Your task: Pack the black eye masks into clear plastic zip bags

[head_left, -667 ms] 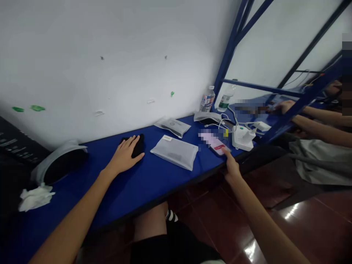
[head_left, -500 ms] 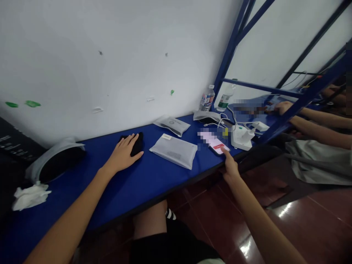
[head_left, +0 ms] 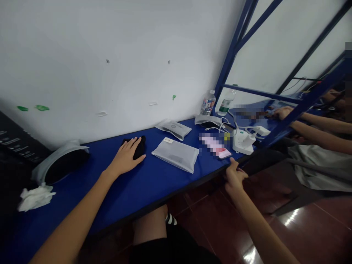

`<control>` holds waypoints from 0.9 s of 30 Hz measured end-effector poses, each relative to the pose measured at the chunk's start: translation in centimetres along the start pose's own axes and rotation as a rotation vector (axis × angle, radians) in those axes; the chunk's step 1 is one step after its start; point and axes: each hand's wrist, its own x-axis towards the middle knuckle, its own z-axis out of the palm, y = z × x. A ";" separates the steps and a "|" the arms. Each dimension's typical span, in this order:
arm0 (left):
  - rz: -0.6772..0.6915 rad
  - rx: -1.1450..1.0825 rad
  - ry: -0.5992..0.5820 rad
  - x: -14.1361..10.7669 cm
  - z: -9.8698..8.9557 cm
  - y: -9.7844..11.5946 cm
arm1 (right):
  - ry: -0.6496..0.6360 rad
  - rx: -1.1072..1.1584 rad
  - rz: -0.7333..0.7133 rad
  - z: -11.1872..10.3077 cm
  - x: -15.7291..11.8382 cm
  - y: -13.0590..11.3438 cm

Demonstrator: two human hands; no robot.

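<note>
One part-hidden item (head_left: 140, 147) under left hand (head_left: 127, 156)

A shared workroom is indicated: a long blue desk (head_left: 137, 187) is set against a white wall (head_left: 132, 80), crossed by a blue metal frame (head_left: 227, 69) and supplied by a power strip (head_left: 239, 137); another person's forearms (head_left: 316, 132) are seen beyond.

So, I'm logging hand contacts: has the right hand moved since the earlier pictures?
Yes. Judged against the white power strip, the right hand has shifted slightly right and back toward the person, its thumb now off the phone.
</note>
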 end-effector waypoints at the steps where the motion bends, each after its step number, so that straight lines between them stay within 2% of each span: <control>1: -0.002 -0.005 0.004 0.0 0.0 0.0 | 0.104 -0.018 -0.089 -0.5 -1.1 0.3; 2: -0.006 -0.010 0.006 0.0 0.0 0.1 | 0.167 -0.023 -0.200 -0.9 -2.3 0.5; 4: -0.007 -0.020 0.001 0.0 -0.1 0.1 | 0.113 -0.060 -0.638 -1.4 -4.9 0.4; 5: -0.001 -0.030 -0.006 -0.1 -0.3 0.0 | 0.022 -0.073 -0.808 -1.4 -6.2 0.0; 7: 0.017 -0.073 -0.036 -0.2 -0.8 -0.3 | -0.278 -0.141 -1.066 -0.6 -8.4 -1.1; 8: 0.024 -0.106 -0.060 -0.3 -1.1 -0.6 | -0.428 -0.227 -1.133 0.2 -9.2 -1.9; 10: 0.040 -0.180 -0.102 -0.5 -1.7 -1.5 | -0.644 -0.436 -1.219 2.2 -10.5 -3.6; 15: 0.081 -0.224 -0.110 -1.0 -2.6 -4.1 | -1.075 -1.077 -1.309 7.6 -12.2 -7.8; 18: 0.030 -0.240 -0.127 -1.1 -2.4 -4.7 | -1.185 -1.311 -1.303 11.0 -13.2 -10.7; 21: -0.009 -0.257 -0.113 -1.1 -2.2 -4.6 | -1.323 -1.380 -1.266 15.2 -13.7 -13.3; 23: -0.025 -0.249 -0.107 -1.2 -2.1 -4.5 | -1.467 -1.388 -1.224 18.1 -13.6 -14.5; 25: -0.020 -0.253 -0.109 -1.2 -2.3 -4.4 | -1.613 -1.340 -1.185 20.3 -13.0 -14.8; 27: 0.002 -0.269 -0.121 -1.2 -2.5 -4.5 | -1.657 -1.253 -1.183 21.4 -12.3 -14.2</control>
